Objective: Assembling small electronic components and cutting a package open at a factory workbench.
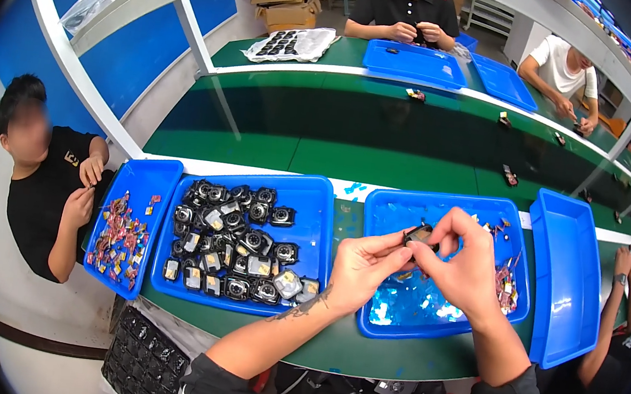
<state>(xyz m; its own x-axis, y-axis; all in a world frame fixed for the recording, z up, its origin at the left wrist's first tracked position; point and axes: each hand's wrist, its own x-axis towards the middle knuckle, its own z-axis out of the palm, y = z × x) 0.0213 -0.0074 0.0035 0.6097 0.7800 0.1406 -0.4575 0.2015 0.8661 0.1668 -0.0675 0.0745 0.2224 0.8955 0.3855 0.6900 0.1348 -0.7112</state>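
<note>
My left hand (361, 271) grips a small black device casing (419, 235) between thumb and fingers, above a blue tray (373, 211). From the other side, my right hand (465, 265) is closed with its thumb and fingertips at the same casing; the fingers cover much of it. Shiny blue film pieces (404, 304) lie in the tray under my hands. Small wired electronic parts (506, 287) are heaped along its right side. To the left, another blue tray (312, 212) holds many black casings (252, 240), some with round openings, others showing a pale square face.
At far left, a blue tray (167, 180) contains small wired parts (122, 241). A further blue tray (568, 304) stands at right. Beyond a white ledge runs a green belt (322, 139) with scattered parts. White frame posts (84, 73) rise around the bench. Several co-workers sit nearby.
</note>
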